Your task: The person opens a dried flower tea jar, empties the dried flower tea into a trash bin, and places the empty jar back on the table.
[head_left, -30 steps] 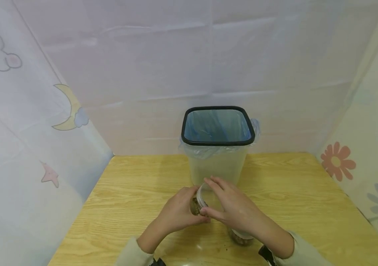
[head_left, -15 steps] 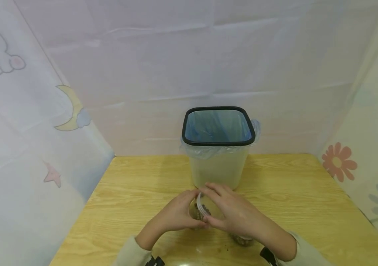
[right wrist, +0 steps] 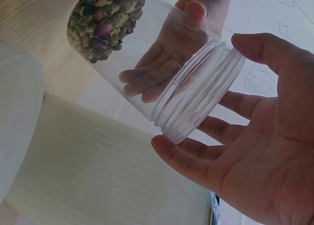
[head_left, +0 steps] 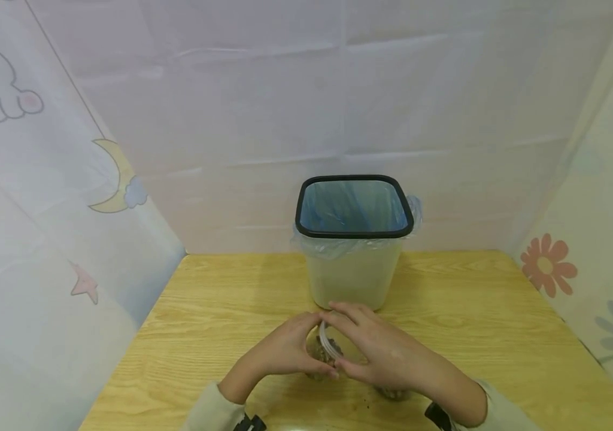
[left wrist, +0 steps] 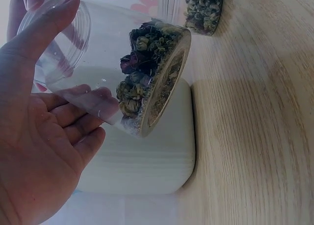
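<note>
A clear jar (left wrist: 105,63) with dried flower buds at its bottom is held tilted between both hands, over the table. My left hand (head_left: 287,347) grips the jar's body, thumb on one side and fingers on the other. Around the clear ridged lid (right wrist: 196,95) curl the thumb and fingers of my right hand (head_left: 379,347); the lid sits on the jar's mouth. A second jar with dried flowers (head_left: 393,394) stands on the table, mostly hidden under my right forearm in the head view.
Just beyond the hands stands a whitish bin (head_left: 352,272) with a black rim and a bluish bag liner. The wood-grain table (head_left: 220,293) meets printed cloth walls (head_left: 242,108) at the back and sides. Small dark crumbs lie near the second jar.
Both hands and the jar have come slightly lower in the head view, away from the bin. Each hand keeps its hold, left on the body, right on the lid.
</note>
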